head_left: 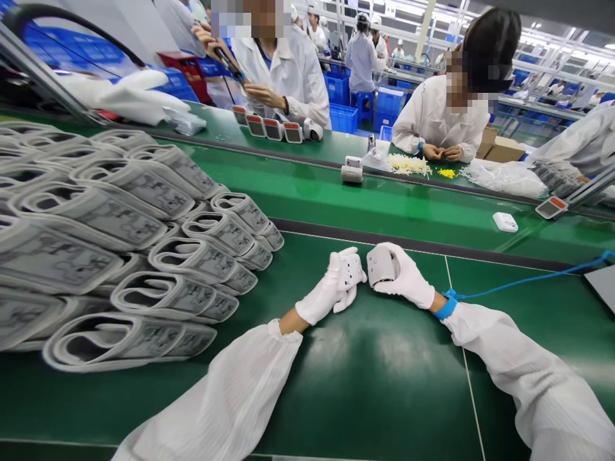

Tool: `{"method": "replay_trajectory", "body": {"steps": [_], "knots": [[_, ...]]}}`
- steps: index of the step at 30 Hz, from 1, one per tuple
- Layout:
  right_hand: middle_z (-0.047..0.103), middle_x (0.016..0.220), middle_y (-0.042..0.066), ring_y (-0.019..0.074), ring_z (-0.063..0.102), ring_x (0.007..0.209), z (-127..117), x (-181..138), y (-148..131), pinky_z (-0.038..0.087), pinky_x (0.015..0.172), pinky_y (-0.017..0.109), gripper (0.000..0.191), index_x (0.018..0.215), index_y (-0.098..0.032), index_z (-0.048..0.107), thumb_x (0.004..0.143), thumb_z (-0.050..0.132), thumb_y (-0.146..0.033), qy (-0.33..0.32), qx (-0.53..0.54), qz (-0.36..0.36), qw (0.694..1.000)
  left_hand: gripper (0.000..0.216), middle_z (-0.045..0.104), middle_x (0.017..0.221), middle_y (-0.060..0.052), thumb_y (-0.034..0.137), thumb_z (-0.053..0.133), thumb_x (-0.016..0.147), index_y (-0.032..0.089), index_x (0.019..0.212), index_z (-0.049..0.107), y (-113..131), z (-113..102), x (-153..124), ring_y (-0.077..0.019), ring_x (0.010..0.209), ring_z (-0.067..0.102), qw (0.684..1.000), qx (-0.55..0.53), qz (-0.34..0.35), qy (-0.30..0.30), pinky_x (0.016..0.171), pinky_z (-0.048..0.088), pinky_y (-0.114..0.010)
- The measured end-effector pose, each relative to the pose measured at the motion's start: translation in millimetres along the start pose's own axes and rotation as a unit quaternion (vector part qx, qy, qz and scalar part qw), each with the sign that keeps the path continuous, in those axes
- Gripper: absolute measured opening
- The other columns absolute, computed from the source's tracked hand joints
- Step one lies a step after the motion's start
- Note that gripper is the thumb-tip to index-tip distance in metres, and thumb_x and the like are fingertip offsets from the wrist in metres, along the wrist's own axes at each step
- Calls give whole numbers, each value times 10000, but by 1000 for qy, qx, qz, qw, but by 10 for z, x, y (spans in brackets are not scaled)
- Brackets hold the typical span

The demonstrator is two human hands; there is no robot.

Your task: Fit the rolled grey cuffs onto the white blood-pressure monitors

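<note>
Both my hands wear white gloves and rest on the green bench mat [384, 378]. My left hand [329, 291] is closed round a small white plastic housing [350, 270] with holes in its face. My right hand [406, 278] grips a rolled grey-white cuff [381, 264], its end turned toward the housing. The two parts sit a few centimetres apart. A blue wrist strap [446, 306] circles my right wrist, and its blue cord [528, 280] runs off to the right.
A tall stack of rolled grey cuffs [125, 256] fills the left. Beyond runs a green conveyor belt [384, 205] carrying a white device [505, 221] and another unit [352, 170]. Co-workers in white coats [288, 70] sit opposite, with blue crates [343, 102] behind.
</note>
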State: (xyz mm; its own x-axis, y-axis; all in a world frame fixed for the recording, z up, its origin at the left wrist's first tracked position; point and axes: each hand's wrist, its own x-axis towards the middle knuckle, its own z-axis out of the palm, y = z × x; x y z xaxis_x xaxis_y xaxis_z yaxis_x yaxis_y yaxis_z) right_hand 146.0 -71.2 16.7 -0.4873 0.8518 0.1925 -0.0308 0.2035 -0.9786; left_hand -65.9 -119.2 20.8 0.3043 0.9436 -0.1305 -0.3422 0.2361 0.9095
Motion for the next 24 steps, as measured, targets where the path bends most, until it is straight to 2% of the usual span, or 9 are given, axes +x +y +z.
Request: {"method": "replay_trajectory", "body": {"steps": [5, 12, 14, 20, 24], "knots": [[556, 1390, 110, 277, 598, 1252, 46, -21, -22, 527, 1047, 410, 825, 1350, -229, 481, 646, 896, -349, -12, -62, -23, 998, 983, 472, 471, 69, 910, 279, 833, 199, 1510, 326, -16, -6, -36, -90, 254, 303, 999, 15, -31, -20, 299, 181, -185], [592, 1367, 100, 266, 616, 1233, 99, -61, 19, 534, 1039, 390, 752, 1342, -228, 522, 681, 867, -328, 14, -180, -82, 980, 1001, 474, 416, 44, 916, 149, 830, 169, 1424, 450, 8, 68, -83, -89, 273, 270, 992, 124, -13, -17, 321, 171, -195], [607, 1357, 102, 268, 619, 1233, 105, -65, 11, 525, 1055, 399, 737, 1341, -226, 533, 689, 857, -340, 22, -207, -96, 973, 981, 456, 411, 54, 927, 212, 819, 171, 1374, 498, 26, 108, -94, -87, 283, 260, 992, 123, -3, -11, 324, 169, -201], [646, 1340, 96, 274, 631, 1236, 113, -78, -49, 495, 1105, 412, 701, 1327, -224, 564, 703, 840, -383, 16, -251, -121, 960, 854, 445, 502, 60, 900, 494, 770, 180, 1217, 600, 47, 200, -103, -74, 364, 310, 1000, 13, -9, 0, 355, 193, -211], [655, 1334, 97, 271, 645, 1220, 118, -96, -33, 509, 1093, 405, 662, 1329, -222, 580, 732, 815, -387, 18, -266, -135, 954, 744, 485, 604, 39, 827, 542, 820, 221, 1250, 592, -78, 151, -77, -93, 441, 355, 1000, 20, 5, 21, 388, 254, -210]]}}
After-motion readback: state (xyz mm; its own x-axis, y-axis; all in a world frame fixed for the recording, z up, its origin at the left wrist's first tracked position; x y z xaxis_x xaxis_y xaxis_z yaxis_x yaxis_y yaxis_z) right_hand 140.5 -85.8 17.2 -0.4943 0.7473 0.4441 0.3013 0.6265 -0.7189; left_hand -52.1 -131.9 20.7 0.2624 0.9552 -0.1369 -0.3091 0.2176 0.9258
